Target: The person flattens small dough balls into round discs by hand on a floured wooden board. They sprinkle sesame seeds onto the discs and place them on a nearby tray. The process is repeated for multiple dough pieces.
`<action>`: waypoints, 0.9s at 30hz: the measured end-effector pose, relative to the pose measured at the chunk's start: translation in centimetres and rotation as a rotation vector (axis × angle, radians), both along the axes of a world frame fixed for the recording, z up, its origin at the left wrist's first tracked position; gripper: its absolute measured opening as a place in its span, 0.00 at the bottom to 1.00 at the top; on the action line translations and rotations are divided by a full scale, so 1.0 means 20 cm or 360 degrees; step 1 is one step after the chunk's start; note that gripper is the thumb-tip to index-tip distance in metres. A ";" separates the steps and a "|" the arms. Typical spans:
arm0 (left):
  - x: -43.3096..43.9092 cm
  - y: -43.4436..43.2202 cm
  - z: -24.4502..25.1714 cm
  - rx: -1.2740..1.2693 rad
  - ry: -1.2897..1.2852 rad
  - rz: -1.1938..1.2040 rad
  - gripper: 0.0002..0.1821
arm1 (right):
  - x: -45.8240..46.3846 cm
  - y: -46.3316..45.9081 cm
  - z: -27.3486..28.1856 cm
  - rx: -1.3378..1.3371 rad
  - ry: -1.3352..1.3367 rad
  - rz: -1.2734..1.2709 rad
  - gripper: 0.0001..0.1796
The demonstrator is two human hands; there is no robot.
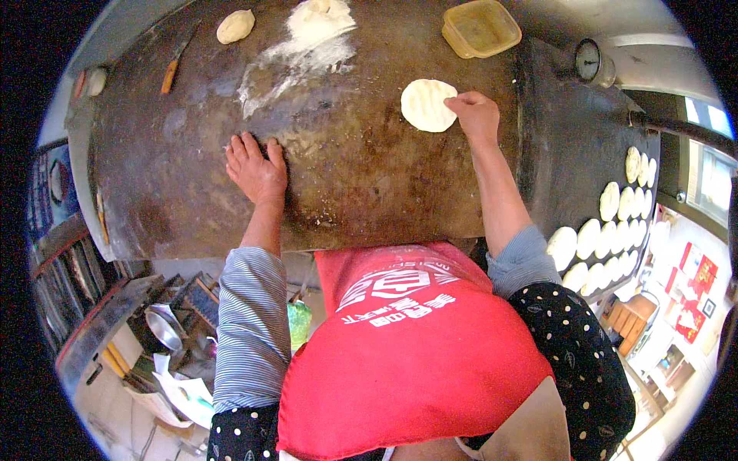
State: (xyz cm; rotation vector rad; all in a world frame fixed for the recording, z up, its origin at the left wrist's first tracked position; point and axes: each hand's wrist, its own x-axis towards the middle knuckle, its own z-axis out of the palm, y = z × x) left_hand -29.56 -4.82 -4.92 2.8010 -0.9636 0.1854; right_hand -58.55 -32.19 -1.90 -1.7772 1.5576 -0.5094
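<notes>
A flat round of dough (pixel 428 106) is at the right side of the brown work table (pixel 369 190). My right hand (pixel 475 115) pinches its right edge between thumb and fingers; whether the round is lifted off the surface I cannot tell. Palm down on the table lies my left hand (pixel 257 168), fingers spread and holding nothing. Beyond it is a heap of white flour (pixel 320 22), with a dusting trailing towards me. A lump of dough (pixel 235 26) rests at the far left of the flour.
A wooden-handled knife (pixel 169 77) lies at the far left. A yellowish plastic container (pixel 482 29) stands at the far right, near a round dial gauge (pixel 588 60). Right of the table, several dough rounds (pixel 589 238) sit in rows on a dark flat surface (pixel 576 144).
</notes>
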 end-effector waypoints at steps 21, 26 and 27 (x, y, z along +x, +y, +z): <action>0.00 0.00 0.00 -0.0040 0.0009 -0.0007 0.33 | 0.42 0.27 0.40 -0.0682 0.0022 0.1299 0.24; 0.00 0.00 0.01 0.0010 0.0026 0.0013 0.34 | 0.32 0.42 0.31 -0.0548 0.0169 0.1484 0.30; 0.00 0.00 0.01 0.0003 0.0005 0.0008 0.33 | 0.31 0.42 0.28 -0.0692 0.0186 0.1412 0.30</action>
